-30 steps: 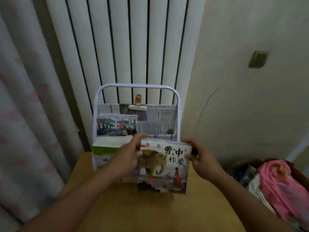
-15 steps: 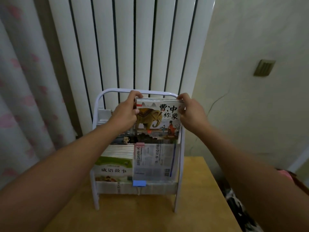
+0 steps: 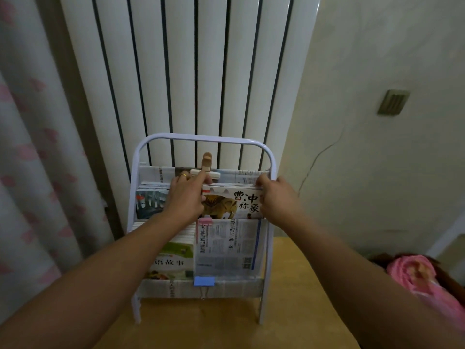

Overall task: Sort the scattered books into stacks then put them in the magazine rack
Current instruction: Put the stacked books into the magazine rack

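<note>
Hands at a white tubular metal magazine rack (image 3: 141, 157), left hand (image 3: 187, 195) and right hand (image 3: 275, 197) pinching the glossy elephant book (image 3: 234, 204) by its sides, book seated in the newspaper-lined upper right pocket, rack on a wooden table (image 3: 297, 285).

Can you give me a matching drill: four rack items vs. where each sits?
Items:
1. elephant book
2. green-cover book
3. blue binder clip
4. wooden clothespin

Places:
A. lower tier, left
B. top edge of the back newspaper lining
C. upper tier, right, between both hands
D. bottom front edge

Pairs: 1-C, 2-A, 3-D, 4-B
</note>
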